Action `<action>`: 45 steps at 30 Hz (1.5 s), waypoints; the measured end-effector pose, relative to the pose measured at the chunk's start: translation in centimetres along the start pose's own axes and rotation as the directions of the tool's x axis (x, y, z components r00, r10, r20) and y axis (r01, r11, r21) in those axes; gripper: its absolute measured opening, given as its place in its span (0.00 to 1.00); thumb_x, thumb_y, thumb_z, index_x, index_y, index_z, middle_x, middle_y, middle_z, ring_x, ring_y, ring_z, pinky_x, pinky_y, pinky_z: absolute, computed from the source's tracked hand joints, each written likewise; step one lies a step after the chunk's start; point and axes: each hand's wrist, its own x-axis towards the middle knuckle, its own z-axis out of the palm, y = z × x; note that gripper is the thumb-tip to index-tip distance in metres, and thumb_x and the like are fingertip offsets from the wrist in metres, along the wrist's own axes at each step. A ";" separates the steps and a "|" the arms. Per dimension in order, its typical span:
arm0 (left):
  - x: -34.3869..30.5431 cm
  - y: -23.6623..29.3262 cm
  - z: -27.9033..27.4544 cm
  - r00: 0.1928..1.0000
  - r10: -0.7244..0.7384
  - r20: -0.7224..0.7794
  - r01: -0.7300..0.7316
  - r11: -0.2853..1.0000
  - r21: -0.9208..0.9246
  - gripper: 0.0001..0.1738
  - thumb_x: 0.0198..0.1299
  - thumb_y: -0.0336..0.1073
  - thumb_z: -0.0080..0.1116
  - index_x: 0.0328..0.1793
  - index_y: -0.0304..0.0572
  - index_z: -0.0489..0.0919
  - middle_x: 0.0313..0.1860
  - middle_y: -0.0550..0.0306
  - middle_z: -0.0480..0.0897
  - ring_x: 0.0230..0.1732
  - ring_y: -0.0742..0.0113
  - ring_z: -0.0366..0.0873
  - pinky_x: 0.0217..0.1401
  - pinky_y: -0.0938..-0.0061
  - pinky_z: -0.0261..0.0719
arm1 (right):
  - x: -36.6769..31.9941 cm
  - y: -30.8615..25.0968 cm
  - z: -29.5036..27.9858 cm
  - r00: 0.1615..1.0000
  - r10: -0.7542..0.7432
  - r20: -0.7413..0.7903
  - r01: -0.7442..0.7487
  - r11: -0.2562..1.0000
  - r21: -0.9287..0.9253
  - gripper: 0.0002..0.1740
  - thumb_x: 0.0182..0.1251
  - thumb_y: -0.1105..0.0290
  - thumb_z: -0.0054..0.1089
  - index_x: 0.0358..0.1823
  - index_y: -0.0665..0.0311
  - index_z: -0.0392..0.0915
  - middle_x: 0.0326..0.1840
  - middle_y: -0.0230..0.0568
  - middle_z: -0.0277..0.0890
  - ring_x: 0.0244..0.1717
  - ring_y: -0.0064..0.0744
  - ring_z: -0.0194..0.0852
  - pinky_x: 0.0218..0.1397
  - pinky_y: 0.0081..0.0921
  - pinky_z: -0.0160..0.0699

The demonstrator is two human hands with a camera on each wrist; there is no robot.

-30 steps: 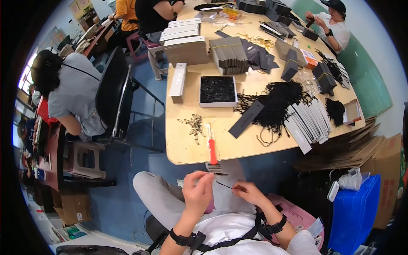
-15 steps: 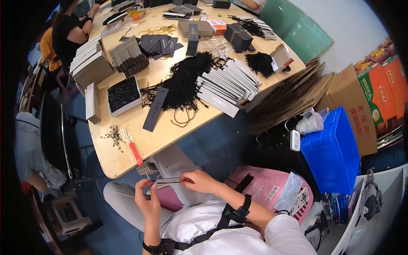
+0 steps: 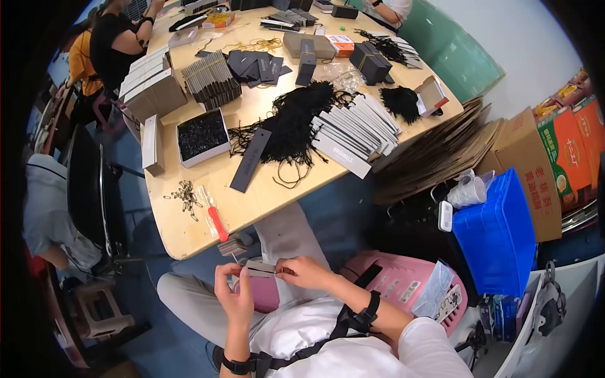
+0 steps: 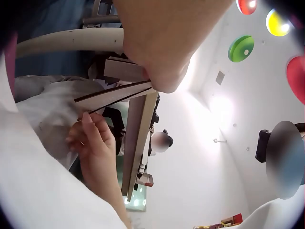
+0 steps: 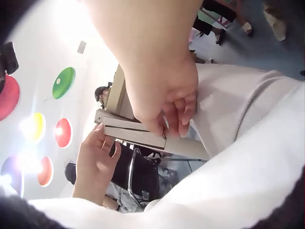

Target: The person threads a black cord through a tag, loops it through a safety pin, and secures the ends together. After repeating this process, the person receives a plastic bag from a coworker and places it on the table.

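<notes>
In front of the lap, both hands hold a pale, narrow hang tag (image 3: 259,269) between them. The left hand (image 3: 234,295) pinches its far end between thumb and fingers, as the right wrist view also shows. A thin black cord (image 5: 136,130) lies along the tag's face. At the other end the right hand (image 3: 305,274) pinches the cord, its fingertips right at the tag's edge. Something small and shiny shows between the right fingers (image 5: 183,107). Just beyond the left hand is a stack of tags (image 3: 233,246) below the table edge.
On the table (image 3: 170,236) lie loose pins (image 3: 187,196), a red-handled tool (image 3: 217,223), a box of small black pieces (image 3: 203,135), a black cord pile (image 3: 296,120) and fanned white tags (image 3: 359,129). A blue bin (image 3: 498,233) stands at right. Other people sit around.
The head view has swung to the right. A second ago the hands held a dark cord between them; now a pale tag lies between them, with the right hand closer to the left.
</notes>
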 end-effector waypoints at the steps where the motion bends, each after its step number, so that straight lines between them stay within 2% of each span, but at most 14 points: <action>1: 0.1 -0.3 -0.1 0.998 0.042 0.036 -0.043 0.998 0.037 0.05 0.54 0.23 0.58 0.34 0.33 0.72 0.28 0.55 0.71 0.31 0.67 0.70 0.38 0.77 0.68 | 0.2 0.2 0.1 1.000 -0.016 -0.017 0.016 0.999 0.032 0.08 0.62 0.64 0.59 0.37 0.60 0.77 0.24 0.41 0.78 0.26 0.39 0.78 0.31 0.33 0.73; 5: 0.3 -0.4 -0.1 0.997 0.066 0.035 -0.069 0.993 0.097 0.05 0.55 0.23 0.58 0.33 0.33 0.72 0.28 0.55 0.71 0.30 0.67 0.69 0.37 0.76 0.68 | 0.9 0.3 0.0 0.999 0.046 0.015 -0.047 0.995 0.086 0.08 0.62 0.64 0.58 0.37 0.60 0.77 0.23 0.41 0.77 0.25 0.40 0.77 0.31 0.33 0.73; 11: 0.2 -0.4 0.9 0.995 0.037 -0.094 -0.036 0.999 0.021 0.06 0.53 0.22 0.60 0.34 0.34 0.72 0.29 0.55 0.72 0.30 0.68 0.69 0.35 0.78 0.68 | 1.9 0.4 -0.2 0.998 0.045 0.043 -0.050 0.992 0.117 0.08 0.63 0.65 0.58 0.36 0.62 0.76 0.24 0.40 0.77 0.26 0.36 0.74 0.31 0.31 0.70; 14: 0.1 -1.0 0.6 0.992 0.090 -0.090 -0.086 0.995 0.049 0.07 0.52 0.21 0.60 0.34 0.34 0.73 0.29 0.55 0.72 0.29 0.68 0.69 0.34 0.78 0.68 | 2.4 0.7 0.1 0.992 0.052 0.114 -0.073 0.980 0.185 0.07 0.63 0.67 0.58 0.37 0.63 0.76 0.26 0.40 0.76 0.27 0.31 0.73 0.32 0.29 0.70; 20: 0.0 -1.0 0.5 1.000 -0.011 -0.010 0.011 1.000 -0.028 0.08 0.54 0.22 0.59 0.36 0.36 0.70 0.31 0.58 0.69 0.32 0.72 0.66 0.38 0.80 0.65 | 2.3 1.1 0.5 0.985 0.088 0.148 -0.128 0.948 0.293 0.06 0.62 0.72 0.58 0.39 0.66 0.76 0.28 0.35 0.77 0.29 0.22 0.73 0.35 0.21 0.71; 27: 0.1 -0.7 0.6 0.997 -0.067 -0.029 0.064 0.993 -0.097 0.09 0.53 0.21 0.61 0.35 0.36 0.70 0.31 0.59 0.70 0.32 0.74 0.67 0.38 0.80 0.65 | 2.9 0.7 0.1 0.980 0.136 0.147 -0.170 0.955 0.244 0.06 0.64 0.70 0.58 0.38 0.65 0.75 0.25 0.31 0.74 0.28 0.19 0.72 0.33 0.20 0.70; 32: 0.0 -0.8 0.6 0.998 -0.053 -0.022 0.051 0.995 -0.088 0.09 0.52 0.21 0.61 0.35 0.36 0.71 0.31 0.59 0.70 0.31 0.73 0.67 0.38 0.80 0.65 | 2.9 1.3 0.7 0.977 0.143 0.157 -0.186 0.933 0.307 0.06 0.66 0.70 0.57 0.37 0.65 0.75 0.25 0.31 0.74 0.28 0.18 0.71 0.33 0.20 0.70; 36: 0.3 -0.7 0.0 0.999 0.037 0.005 -0.037 0.999 0.021 0.09 0.50 0.24 0.63 0.34 0.35 0.73 0.28 0.56 0.74 0.29 0.68 0.72 0.34 0.77 0.70 | 3.0 1.5 0.6 0.978 0.117 0.170 -0.172 0.916 0.363 0.06 0.65 0.71 0.58 0.38 0.66 0.77 0.28 0.31 0.76 0.29 0.18 0.72 0.33 0.19 0.70; 38: 0.4 0.0 -0.3 0.999 0.021 0.027 -0.021 0.999 -0.028 0.09 0.51 0.24 0.63 0.34 0.36 0.73 0.31 0.55 0.74 0.33 0.68 0.73 0.40 0.76 0.71 | 2.6 1.6 0.1 0.965 0.170 0.200 -0.256 0.779 0.572 0.08 0.64 0.70 0.60 0.38 0.68 0.79 0.26 0.32 0.77 0.29 0.19 0.73 0.33 0.18 0.71; 39: 0.4 0.2 -0.4 0.999 0.022 0.024 -0.021 1.000 -0.019 0.09 0.51 0.24 0.63 0.34 0.36 0.73 0.31 0.55 0.74 0.33 0.68 0.73 0.40 0.76 0.71 | 2.4 1.1 -0.7 0.965 0.164 0.204 -0.254 0.777 0.576 0.08 0.64 0.70 0.60 0.38 0.68 0.79 0.26 0.32 0.77 0.29 0.19 0.73 0.33 0.18 0.71; 41: 0.1 0.6 -0.7 0.992 -0.101 0.072 0.116 0.961 -0.250 0.08 0.52 0.23 0.61 0.36 0.36 0.72 0.34 0.55 0.75 0.37 0.68 0.73 0.45 0.76 0.71 | 1.7 -0.1 -2.7 0.955 0.166 0.246 -0.286 0.735 0.615 0.08 0.63 0.71 0.61 0.37 0.69 0.80 0.28 0.31 0.78 0.30 0.18 0.73 0.33 0.16 0.71; 43: -0.4 1.0 -1.0 0.978 -0.184 0.102 0.209 0.906 -0.369 0.09 0.53 0.22 0.60 0.37 0.36 0.72 0.36 0.55 0.75 0.38 0.69 0.73 0.46 0.76 0.70 | 1.1 -1.3 -3.9 0.955 0.157 0.251 -0.286 0.714 0.639 0.07 0.62 0.73 0.62 0.36 0.70 0.81 0.31 0.33 0.78 0.30 0.18 0.74 0.32 0.15 0.71; 44: -0.7 1.3 -1.3 0.956 -0.256 0.143 0.294 0.825 -0.483 0.09 0.54 0.22 0.60 0.38 0.36 0.72 0.38 0.55 0.76 0.39 0.69 0.73 0.47 0.76 0.70 | 0.8 -2.2 -4.4 0.974 0.102 0.200 -0.208 0.746 0.633 0.06 0.62 0.73 0.61 0.36 0.70 0.81 0.31 0.33 0.78 0.30 0.18 0.74 0.32 0.15 0.71; 45: -0.9 1.7 -1.5 0.956 -0.258 0.140 0.293 0.828 -0.478 0.09 0.54 0.22 0.60 0.38 0.36 0.72 0.38 0.55 0.76 0.39 0.69 0.73 0.47 0.76 0.70 | 0.7 -3.3 -5.1 0.988 0.044 0.149 -0.128 0.772 0.622 0.06 0.62 0.74 0.61 0.37 0.70 0.81 0.32 0.33 0.78 0.29 0.19 0.75 0.32 0.15 0.71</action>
